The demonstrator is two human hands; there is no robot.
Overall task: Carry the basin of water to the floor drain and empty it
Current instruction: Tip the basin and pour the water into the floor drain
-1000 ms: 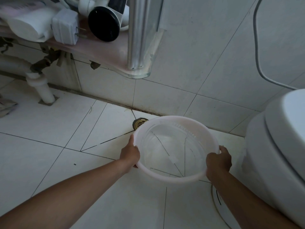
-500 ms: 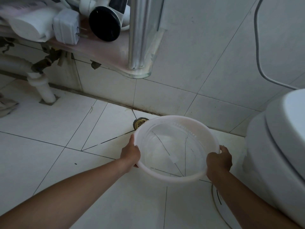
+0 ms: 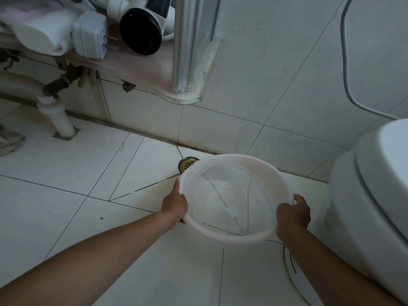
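Both hands hold a translucent white basin (image 3: 237, 197) above the tiled floor (image 3: 66, 195), just near of the brass floor drain (image 3: 187, 164), whose right part the far-left rim hides. The left hand (image 3: 174, 205) has its grip clamped on the left rim, and the right hand (image 3: 292, 214) is clamped on the right rim. Clear water lies in the basin. A white toilet (image 3: 373, 195) stands just right of it.

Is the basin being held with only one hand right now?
No, both hands grip the basin: the left hand on its left rim, the right hand on its right rim.
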